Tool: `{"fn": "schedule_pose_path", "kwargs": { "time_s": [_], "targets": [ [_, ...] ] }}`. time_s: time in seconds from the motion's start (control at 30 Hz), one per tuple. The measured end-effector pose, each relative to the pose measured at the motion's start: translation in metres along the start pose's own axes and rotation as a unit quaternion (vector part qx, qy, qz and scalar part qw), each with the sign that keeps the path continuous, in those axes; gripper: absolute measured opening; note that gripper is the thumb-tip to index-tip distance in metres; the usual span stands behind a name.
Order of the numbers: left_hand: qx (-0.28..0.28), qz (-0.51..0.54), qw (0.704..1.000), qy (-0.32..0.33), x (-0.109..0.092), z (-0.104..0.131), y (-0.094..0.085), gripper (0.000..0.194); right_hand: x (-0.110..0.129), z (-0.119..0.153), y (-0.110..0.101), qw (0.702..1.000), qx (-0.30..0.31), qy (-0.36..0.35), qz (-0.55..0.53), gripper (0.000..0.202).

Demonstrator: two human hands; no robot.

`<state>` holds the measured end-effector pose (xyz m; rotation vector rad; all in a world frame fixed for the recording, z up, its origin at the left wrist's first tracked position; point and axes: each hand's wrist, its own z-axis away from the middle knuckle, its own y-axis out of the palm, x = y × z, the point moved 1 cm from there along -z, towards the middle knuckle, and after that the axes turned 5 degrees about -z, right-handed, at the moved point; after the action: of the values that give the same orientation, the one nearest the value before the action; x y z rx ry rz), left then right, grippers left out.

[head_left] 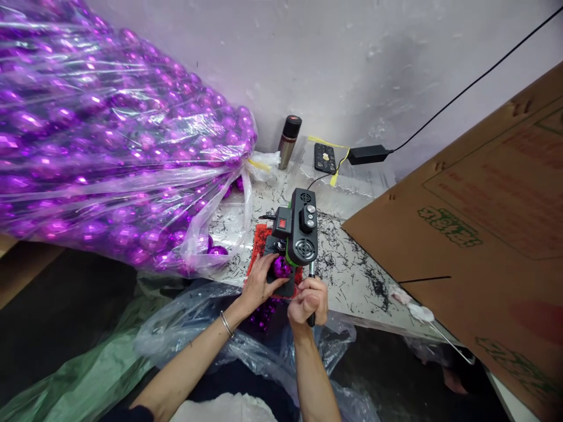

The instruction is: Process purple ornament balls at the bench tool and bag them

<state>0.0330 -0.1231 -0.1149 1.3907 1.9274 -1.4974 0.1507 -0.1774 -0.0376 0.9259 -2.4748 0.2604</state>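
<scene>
A shiny purple bauble [282, 267] sits on the base of a small black bench press [303, 228], under its head. My left hand [259, 281] is closed around the bauble's left and near sides, thumb and fingers against it. My right hand [310, 302] is wrapped round the press's lever handle [312, 319], its dark end showing below the fist. A red switch [282, 223] is on the press's side box. Red material [260, 241] lies beneath the press. Whether the press head touches the bauble is hidden.
A large clear bag of purple baubles [132, 135] fills the left, with loose baubles [217, 251] by its mouth. A bottle [289, 140], phone-like black item [324, 157] and power adapter [368, 154] lie behind. A cardboard box [475, 223] stands right. Black scraps litter the table [343, 299].
</scene>
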Motion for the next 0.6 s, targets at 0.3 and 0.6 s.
{"fn": "schedule_pose_path", "kwargs": {
  "time_s": [0.3, 0.6],
  "targets": [
    [-0.004, 0.006, 1.0, 0.01, 0.0, -0.004, 0.001, 0.058, -0.004, 0.006, 0.002, 1.0, 0.001, -0.002, -0.002, 0.047],
    [0.003, 0.003, 1.0, 0.027, -0.003, 0.018, -0.009, 0.059, 0.04, -0.066, -0.003, 0.989, 0.025, 0.142, -0.026, 0.047]
  ]
}}
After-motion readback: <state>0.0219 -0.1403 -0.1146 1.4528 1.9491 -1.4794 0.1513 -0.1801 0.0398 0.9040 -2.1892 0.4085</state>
